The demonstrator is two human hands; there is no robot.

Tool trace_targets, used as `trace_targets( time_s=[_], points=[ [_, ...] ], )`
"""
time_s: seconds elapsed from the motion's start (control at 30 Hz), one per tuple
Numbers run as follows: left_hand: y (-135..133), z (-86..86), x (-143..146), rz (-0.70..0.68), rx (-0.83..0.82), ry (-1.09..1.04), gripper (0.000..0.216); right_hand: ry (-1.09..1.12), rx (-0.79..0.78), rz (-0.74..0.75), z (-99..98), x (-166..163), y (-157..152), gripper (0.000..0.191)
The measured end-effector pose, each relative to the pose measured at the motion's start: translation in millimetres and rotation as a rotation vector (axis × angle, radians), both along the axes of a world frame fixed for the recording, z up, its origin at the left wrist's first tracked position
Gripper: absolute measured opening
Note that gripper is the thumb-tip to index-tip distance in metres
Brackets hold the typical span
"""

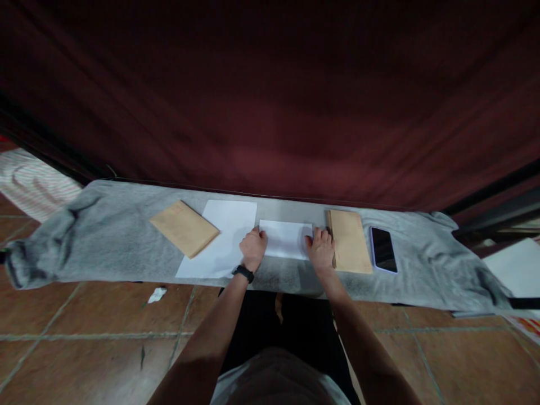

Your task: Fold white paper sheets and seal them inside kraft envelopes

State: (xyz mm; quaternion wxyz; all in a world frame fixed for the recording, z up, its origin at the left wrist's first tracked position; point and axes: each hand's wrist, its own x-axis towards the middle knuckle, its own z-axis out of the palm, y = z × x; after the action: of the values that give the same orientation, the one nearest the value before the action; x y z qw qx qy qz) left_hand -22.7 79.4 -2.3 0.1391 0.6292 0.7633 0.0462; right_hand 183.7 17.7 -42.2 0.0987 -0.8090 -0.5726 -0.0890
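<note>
A folded white sheet of paper point(285, 239) lies on the grey cloth in front of me, between my two hands. Curled at its left end is my left hand point(252, 247), the thumb side on the paper's edge; a dark watch band circles that wrist. My right hand point(321, 248) rests flat at the right end, fingers apart, its thumb on the paper and its outer side against a stack of brown envelopes point(351, 242). Larger white paper sheets point(230, 225) lie under and left of my left hand.
More brown envelopes point(185, 228) lie slanted on the left, partly over the white sheets. A phone point(383, 249) lies right of the envelope stack. The narrow table wears a grey cloth point(118, 236). A dark red curtain point(270, 124) hangs along its far edge.
</note>
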Motion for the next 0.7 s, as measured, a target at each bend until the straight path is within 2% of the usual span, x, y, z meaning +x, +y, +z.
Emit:
trace_targets(
  time_s=[0.2,0.27,0.37,0.5,0.7],
  points=[
    [0,-3.2,0,-0.001,0.008,0.005,0.039,0.031,0.009,0.371,-15.6,9,5,0.046],
    [0,-3.9,-1,0.0,0.011,0.007,0.038,0.069,-0.009,0.435,-21.6,12,7,0.048],
    [0,-2.5,-1,0.0,0.01,0.009,0.039,0.115,-0.012,0.451,-25.3,16,8,0.049],
    [0,1.7,0,-0.004,-0.005,0.009,0.038,0.163,0.003,0.441,-18.9,13,11,0.045],
    [-1,3.4,2,-0.004,-0.009,0.025,0.038,0.169,-0.009,0.253,-9.5,-16,22,0.033]
  ],
)
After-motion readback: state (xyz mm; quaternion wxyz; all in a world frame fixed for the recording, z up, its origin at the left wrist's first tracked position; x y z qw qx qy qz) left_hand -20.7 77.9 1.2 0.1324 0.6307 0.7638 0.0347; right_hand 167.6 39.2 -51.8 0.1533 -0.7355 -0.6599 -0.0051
